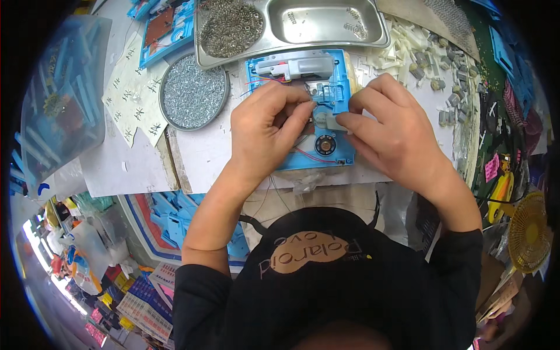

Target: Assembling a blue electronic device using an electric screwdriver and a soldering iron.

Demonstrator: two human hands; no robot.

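A blue plastic housing (342,87) lies on the worktable in front of me, with a grey-white elongated unit (306,68) across its far end. Thin coloured wires run from that unit. Near the housing's close end sits a round black speaker (325,144). My left hand (265,119) is over the housing's left side, thumb and forefinger pinched together; what they hold, if anything, is too small to make out. From the right, my right hand (394,131) pinches a small whitish plastic piece (333,122) against the middle of the housing.
A round tray of small screws (194,93) stands to the left. Behind is a metal tray (315,44) with springs (230,28). White plastic parts (402,49) and small grey motors (449,84) lie right. A bag of blue parts (64,99) is far left; a yellow fan (529,232) stands right.
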